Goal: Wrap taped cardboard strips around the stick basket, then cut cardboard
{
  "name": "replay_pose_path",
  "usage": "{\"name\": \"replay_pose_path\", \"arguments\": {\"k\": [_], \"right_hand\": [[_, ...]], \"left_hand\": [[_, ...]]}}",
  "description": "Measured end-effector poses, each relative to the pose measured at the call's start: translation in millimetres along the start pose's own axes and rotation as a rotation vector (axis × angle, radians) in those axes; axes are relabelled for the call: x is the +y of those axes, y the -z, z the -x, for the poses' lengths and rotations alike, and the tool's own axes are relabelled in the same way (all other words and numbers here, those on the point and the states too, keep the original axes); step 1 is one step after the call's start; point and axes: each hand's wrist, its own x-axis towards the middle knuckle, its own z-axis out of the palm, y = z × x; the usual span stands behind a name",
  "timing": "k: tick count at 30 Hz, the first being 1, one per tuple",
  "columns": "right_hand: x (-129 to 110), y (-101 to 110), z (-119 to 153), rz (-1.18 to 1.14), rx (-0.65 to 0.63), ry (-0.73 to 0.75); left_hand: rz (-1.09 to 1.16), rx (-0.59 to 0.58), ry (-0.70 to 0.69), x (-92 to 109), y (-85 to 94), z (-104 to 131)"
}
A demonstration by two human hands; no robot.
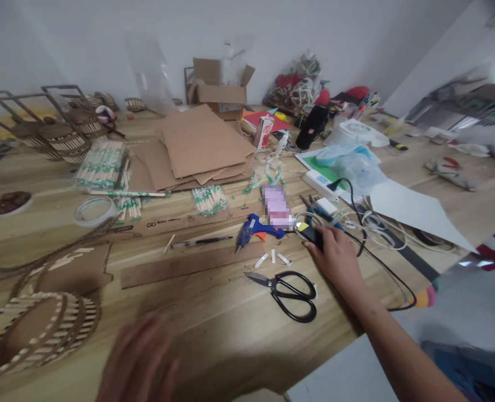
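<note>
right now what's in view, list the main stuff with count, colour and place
scissors: one, black-handled, front centre
glue gun: one, blue and orange, centre
pen: one, dark, left of glue gun
cardboard sheets: several, brown, beyond pen
open box: one, brown, back centre
tape roll: one, whitish, left
stick packs: several, cream and green, left and centre
black object: one, yellow-ended, centre right
right hand: one, bare, grasping black object
left hand: one, blurred, front left
</note>
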Motion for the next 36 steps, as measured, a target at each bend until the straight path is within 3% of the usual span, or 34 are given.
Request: {"name": "replay_pose_path", "arguments": {"k": [2, 6, 8, 10, 13, 18, 21, 26, 31, 33, 36], "right_hand": [[-10.0, 13.3, 0.4, -0.026, 0.046, 0.021], [-28.7, 34.3, -0.3, -0.425, -0.057, 0.352], [-34.9, 34.4, -1.6, -0.622, -0.188, 0.456], [-40.3, 28.2, -1.7, -0.721, -0.302, 0.507], [-53.7, 15.8, 3.0, -0.711, -0.385, 0.557], [-88.9, 1.0, 10.1, -0.528, -0.245, 0.393], [-95.8, -6.3, 4.6, -0.499, -0.215, 0.312], [-74.7, -6.8, 2.2, -0.509, -0.216, 0.312], [-43.4, 9.5, 18.5, -0.503, -0.175, 0.239], [-34.9, 14.0, 22.4, -0.503, -0.154, 0.191], [-32.3, 13.6, 23.6, -0.523, -0.151, 0.143]], "left_hand": [[0.107, -0.083, -0.173, 27.5, -13.3, -44.4], [0.256, -0.264, -0.446, 91.1, -66.3, -120.7], [0.219, -0.315, -0.5, 113.1, -92.8, -140.2], [0.194, -0.373, -0.48, 122.1, -108.0, -145.0], [0.186, -0.424, -0.433, 112.0, -106.8, -130.7], [0.205, -0.387, -0.392, 75.6, -83.4, -90.9], [0.191, -0.387, -0.342, 61.2, -76.0, -78.3], [0.107, -0.387, -0.337, 31.8, -69.6, -64.9], [0.065, -0.273, -0.31, -0.1, -60.8, -50.4], [0.1, -0.243, -0.277, -0.3, -53.3, -53.4], [0.185, -0.186, -0.199, 19.1, -45.1, -72.2]]}}
